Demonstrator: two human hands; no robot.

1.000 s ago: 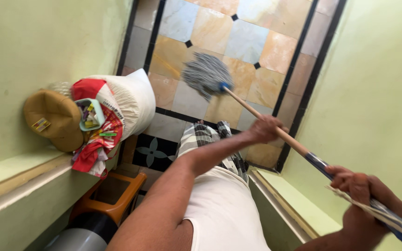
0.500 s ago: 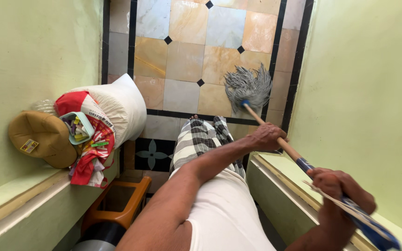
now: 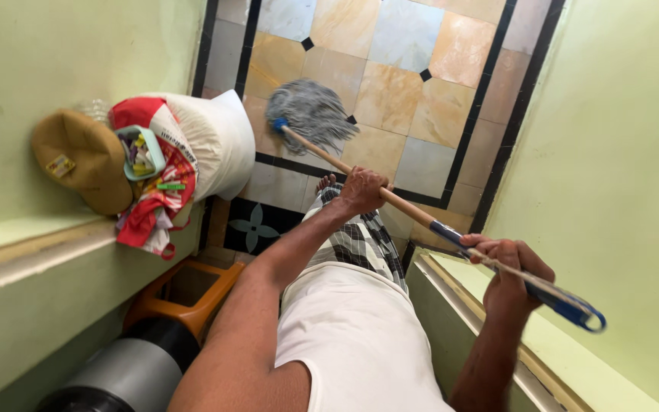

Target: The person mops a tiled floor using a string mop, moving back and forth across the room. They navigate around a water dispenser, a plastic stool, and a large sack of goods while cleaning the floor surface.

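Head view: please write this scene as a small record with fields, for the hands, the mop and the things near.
left hand: the left hand grips the middle of the wooden stick
right hand: the right hand grips the blue upper end of the stick
tool: long wooden mop with grey string head, head lying on the floor
floor: beige and grey stone tiles with black border lines
ledge at left: white filled sack, brown cap, small pale green basket of coloured clips
below ledge: orange plastic stool
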